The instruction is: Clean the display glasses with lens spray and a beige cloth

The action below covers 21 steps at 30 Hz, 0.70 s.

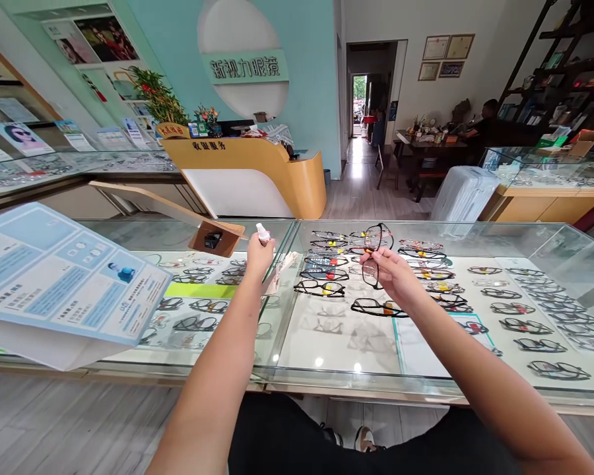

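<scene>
My left hand [261, 254] is closed around a small white spray bottle [263, 233], whose top sticks up above the fingers. A pair of dark-framed glasses [370, 273] is pinched in my right hand [392, 269], held upright with one lens above the other. Both hands are over a glass display counter [321, 379]. Several rows of glasses lie around there, with a black pair [376, 307] just below my right hand and another black pair [319, 288] to its left.
A blue-and-white leaflet stand [69, 277] rises at the left. Beyond it stands a wooden-framed mirror [218, 237]. Across the aisle are a cashier desk [237, 158] and a plastic-wrapped suitcase [462, 198]. A person [482, 132] sits at a table at the back right.
</scene>
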{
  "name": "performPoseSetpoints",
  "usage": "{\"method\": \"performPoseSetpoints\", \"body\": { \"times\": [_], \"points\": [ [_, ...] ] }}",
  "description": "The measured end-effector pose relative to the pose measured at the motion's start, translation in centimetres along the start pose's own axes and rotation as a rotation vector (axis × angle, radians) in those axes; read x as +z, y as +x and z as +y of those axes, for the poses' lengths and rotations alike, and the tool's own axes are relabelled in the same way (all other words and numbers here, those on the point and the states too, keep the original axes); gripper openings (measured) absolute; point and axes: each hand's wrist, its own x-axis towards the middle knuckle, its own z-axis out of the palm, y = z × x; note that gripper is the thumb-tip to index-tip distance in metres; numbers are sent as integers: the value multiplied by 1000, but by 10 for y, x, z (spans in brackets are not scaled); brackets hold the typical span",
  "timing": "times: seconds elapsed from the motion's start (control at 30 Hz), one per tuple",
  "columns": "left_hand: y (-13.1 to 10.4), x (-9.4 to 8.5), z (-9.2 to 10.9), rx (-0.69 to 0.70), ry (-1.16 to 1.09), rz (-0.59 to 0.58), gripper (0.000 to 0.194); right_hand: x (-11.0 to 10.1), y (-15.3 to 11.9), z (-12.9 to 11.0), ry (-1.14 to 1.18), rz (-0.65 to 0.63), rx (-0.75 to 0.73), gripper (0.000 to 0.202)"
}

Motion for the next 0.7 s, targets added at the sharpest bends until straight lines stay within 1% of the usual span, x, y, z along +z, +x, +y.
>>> {"method": "performPoseSetpoints", "body": {
  "times": [0.07,0.17,0.27,0.37,0.43,0.5,0.57,0.6,0.63,0.67,0.7],
  "points": [
    [2,2,-14,-45,22,10,25,-1,0,-1,2,5,0,50],
    [4,7,-26,-76,46,9,21,-2,-1,-4,9,-1,-14,47],
    [5,11,-30,-72,64,19,18,-2,-1,-6,17,-12,-32,46],
    [4,14,-30,-66,76,36,17,-2,-2,-7,-1,-23,-45,45],
    [1,14,-26,-66,82,47,20,-2,-2,-7,-11,-23,-46,46],
    [-4,14,-17,-59,91,88,32,-2,-2,-8,-11,-22,-44,46],
    [-13,12,-3,-22,106,202,54,-2,-2,-8,-10,-22,-41,46],
    [-17,10,5,23,118,285,64,-2,-2,-9,-11,-23,-42,46],
    [-22,8,14,85,131,365,68,-2,-2,-9,-12,-24,-43,45],
    [-26,5,23,168,153,415,64,-2,-3,-10,-15,-25,-45,45],
    [-29,2,30,223,175,385,54,-2,-3,-10,-18,-27,-46,44]
  ]
}}
